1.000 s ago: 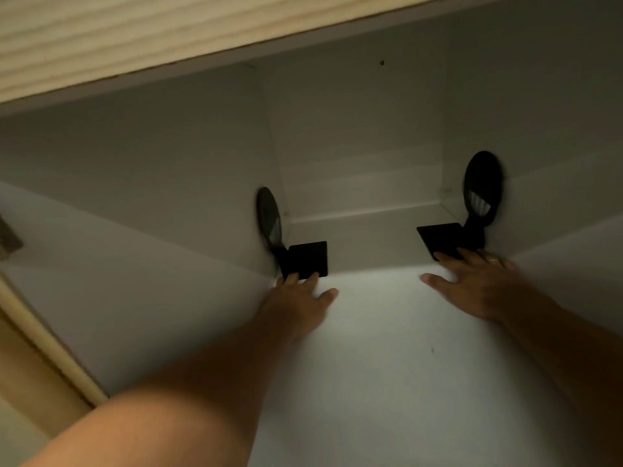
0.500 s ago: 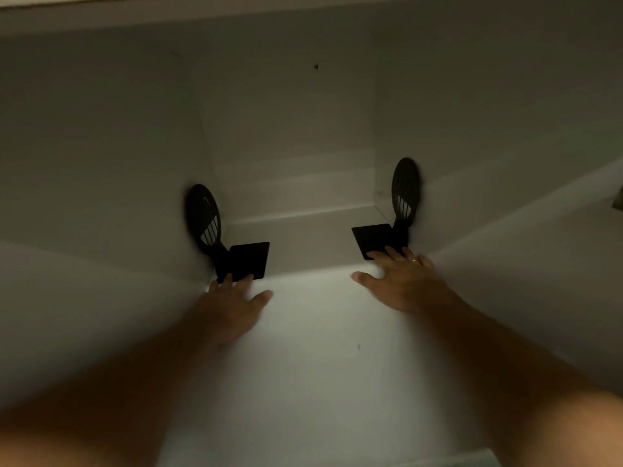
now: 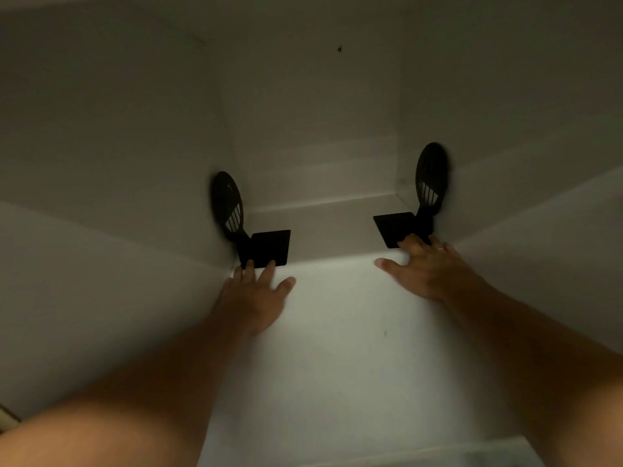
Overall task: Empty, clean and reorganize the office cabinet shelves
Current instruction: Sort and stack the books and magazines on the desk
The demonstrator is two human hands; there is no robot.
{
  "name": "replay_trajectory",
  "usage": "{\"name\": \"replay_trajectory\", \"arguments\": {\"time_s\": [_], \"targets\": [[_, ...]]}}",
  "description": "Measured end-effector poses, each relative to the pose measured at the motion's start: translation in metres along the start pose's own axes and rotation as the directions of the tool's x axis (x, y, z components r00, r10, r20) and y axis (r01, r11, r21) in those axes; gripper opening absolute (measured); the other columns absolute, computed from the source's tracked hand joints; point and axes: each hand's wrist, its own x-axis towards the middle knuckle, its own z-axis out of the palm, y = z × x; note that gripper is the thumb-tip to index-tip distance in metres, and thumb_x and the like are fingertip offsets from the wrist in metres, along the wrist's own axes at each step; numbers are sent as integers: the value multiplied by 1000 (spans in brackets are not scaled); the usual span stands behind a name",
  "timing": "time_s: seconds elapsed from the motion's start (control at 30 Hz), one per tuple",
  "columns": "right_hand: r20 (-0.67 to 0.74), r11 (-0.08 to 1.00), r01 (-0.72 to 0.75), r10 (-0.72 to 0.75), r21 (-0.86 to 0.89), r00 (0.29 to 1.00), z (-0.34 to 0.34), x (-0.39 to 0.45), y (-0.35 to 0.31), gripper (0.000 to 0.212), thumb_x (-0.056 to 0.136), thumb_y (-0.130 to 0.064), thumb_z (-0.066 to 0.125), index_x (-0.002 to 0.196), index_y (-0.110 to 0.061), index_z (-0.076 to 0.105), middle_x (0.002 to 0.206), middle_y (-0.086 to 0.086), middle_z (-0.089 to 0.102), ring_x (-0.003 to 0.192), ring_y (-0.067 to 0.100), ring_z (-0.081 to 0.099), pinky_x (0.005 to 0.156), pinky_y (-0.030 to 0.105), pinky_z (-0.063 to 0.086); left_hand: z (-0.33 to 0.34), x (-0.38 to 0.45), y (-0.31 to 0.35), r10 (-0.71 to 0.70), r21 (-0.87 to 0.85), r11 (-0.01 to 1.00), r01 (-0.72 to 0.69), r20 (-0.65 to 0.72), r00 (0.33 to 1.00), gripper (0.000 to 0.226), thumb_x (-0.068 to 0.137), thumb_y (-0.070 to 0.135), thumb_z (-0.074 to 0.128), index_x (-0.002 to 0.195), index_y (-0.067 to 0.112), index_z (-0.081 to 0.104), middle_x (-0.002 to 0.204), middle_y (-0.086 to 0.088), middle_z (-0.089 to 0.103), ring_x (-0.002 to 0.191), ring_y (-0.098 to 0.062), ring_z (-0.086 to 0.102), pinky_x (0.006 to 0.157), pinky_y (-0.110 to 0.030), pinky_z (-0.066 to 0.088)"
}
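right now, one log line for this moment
left hand flat, fingertips on left bookend | right hand flat, fingertips on right bookend | shelf

Inside the cabinet, the shelf runs back to the rear wall. Left bookend sits on the shelf against the left wall, right bookend against the right wall, well apart. Left hand lies flat just before the left bookend, fingertips touching its base; right hand likewise at the right one.
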Motion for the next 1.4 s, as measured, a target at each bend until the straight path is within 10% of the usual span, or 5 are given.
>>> {"name": "replay_trajectory", "arguments": {"time_s": [0.2, 0.53, 1.1, 1.4], "targets": [[13, 995, 44, -43, -88, 999, 0, 1, -1, 81, 88, -80, 28, 157, -40, 12, 167, -9, 2, 154, 19, 0, 123, 45, 3, 1, -4, 0, -45, -127, 991, 41, -32, 998, 80, 86, 75, 3, 157, 39, -1, 166, -1, -12, 153, -28, -6, 124, -45, 0], [-33, 997, 12, -15, -75, 999, 2, 0, -2, 77, 89, -77, 33, 151, -31, 33, 160, -4, 30, 148, 22, 23, 120, 45, 15, 6, 16, -5, 2, -115, 993, -2, -7, 1000, 108, 52, 83, -11, 154, 49, 2, 167, 4, -6, 152, -28, -8, 122, -47, 0], [-53, 1000, 21, -23, -23, 998, -2, -6, -2, 72, 91, -73, 38, 149, -31, 39, 158, -2, 35, 145, 25, 30, 120, 43, 21, 16, 23, -10, 29, -92, 995, -34, -58, 998, 105, 57, 80, -14, 155, 47, 6, 167, 5, -6, 152, -30, -7, 122, -50, -1], [13, 1000, 5, -5, -18, 1000, -2, -6, -3, 85, 83, -88, 22, 154, -42, 20, 167, -5, 7, 153, 25, 5, 124, 47, 7, 7, 13, -4, -49, -181, 983, 42, -38, 998, 93, 69, 86, -1, 154, 48, 0, 166, 4, -10, 153, -27, -7, 123, -49, 1]]}}
